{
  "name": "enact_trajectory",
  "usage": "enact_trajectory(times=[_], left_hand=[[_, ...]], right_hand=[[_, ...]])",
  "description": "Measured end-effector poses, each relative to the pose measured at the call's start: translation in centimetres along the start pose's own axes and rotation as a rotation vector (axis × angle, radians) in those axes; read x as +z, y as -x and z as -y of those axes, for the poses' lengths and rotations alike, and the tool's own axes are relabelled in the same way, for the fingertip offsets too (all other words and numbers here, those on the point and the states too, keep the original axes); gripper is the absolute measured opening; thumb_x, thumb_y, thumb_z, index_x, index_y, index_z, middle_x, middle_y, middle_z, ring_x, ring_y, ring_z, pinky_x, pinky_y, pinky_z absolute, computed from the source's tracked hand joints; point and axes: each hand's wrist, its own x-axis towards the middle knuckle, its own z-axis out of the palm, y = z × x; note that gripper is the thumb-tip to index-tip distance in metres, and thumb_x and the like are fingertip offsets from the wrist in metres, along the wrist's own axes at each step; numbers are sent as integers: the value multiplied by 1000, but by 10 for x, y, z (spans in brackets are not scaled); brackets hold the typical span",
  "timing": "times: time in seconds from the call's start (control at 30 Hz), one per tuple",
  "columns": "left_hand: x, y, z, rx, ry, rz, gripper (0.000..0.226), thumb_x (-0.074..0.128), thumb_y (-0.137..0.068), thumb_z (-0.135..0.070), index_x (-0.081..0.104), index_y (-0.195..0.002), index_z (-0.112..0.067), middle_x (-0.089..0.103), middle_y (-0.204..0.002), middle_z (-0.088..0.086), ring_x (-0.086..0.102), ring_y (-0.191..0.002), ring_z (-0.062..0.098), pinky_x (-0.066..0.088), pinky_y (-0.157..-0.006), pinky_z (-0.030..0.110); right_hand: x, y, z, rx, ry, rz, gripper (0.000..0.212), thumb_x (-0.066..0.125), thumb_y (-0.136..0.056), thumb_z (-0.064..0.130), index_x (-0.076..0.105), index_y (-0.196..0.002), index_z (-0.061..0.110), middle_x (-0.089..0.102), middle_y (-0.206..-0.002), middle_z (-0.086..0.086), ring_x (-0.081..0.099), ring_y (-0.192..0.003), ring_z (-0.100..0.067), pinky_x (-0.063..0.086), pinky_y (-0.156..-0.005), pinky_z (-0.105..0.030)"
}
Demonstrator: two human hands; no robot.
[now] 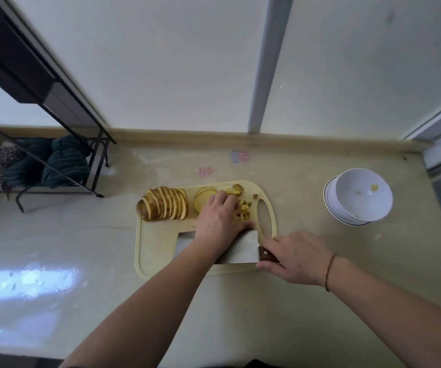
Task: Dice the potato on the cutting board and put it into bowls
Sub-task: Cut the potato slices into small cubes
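— Where are your hands?

— My left hand (218,216) lies on the cutting board (158,251), fingers curved down over the pile of potato dice (242,212) and gathering them. My right hand (297,257) is wrapped round the brown handle of the cleaver (243,248), whose broad blade lies nearly flat on the board, just on my side of the dice and partly under my left wrist.

— And the rest of the potato?

— The sliced potato (165,205), skin on, its slices leaning together, sits at the board's far left corner. A few round slices (203,199) lie between it and my left hand. A skin-on end piece (235,189) rests at the board's far edge.

— The bowls?

— Stacked white bowls (358,196) stand on the tabletop (81,248), well to the right of the board, a few bits in the top one. Left of the board, a black rack (54,166) holds dark cloth.
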Motion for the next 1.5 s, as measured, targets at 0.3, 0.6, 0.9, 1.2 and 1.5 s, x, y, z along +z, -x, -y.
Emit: enact_trajectory(times=[0.3,0.6,0.9,1.2,1.5], left_hand=[[-22,9,49,314,-200,16,87,44,-75,-88,50,-133,-25,57,-130,3,40,-118,25,38,-98,48],[-29,0,42,221,-252,23,81,41,-83,-81,56,-136,-22,58,-136,2,30,-124,24,20,-101,45],[-33,-10,38,333,-231,49,70,34,-90,-78,47,-136,-27,55,-135,0,40,-124,29,22,-100,46],[-48,-22,23,251,-342,176,60,43,-100,-63,42,-148,-26,42,-150,-2,29,-141,26,17,-114,48],[-71,-50,44,148,-453,427,68,65,-89,-57,48,-145,-23,51,-137,3,56,-117,27,45,-102,39]], right_hand=[[-3,15,-8,-17,-16,-55,69,6,-87,73,52,-96,23,70,-84,0,65,-68,-28,32,-52,-32],[-12,22,-7,-19,-1,-47,74,1,-83,72,52,-103,22,68,-95,0,65,-77,-29,41,-59,-36],[-14,22,-3,-23,24,47,72,-1,-81,69,47,-109,23,66,-104,1,64,-87,-27,40,-65,-36],[-9,23,-4,7,-18,11,81,-10,-74,72,47,-107,24,65,-103,2,64,-87,-27,41,-66,-36],[-4,44,-3,74,-73,60,87,-12,-71,73,49,-110,25,65,-107,3,64,-90,-27,39,-68,-37]])
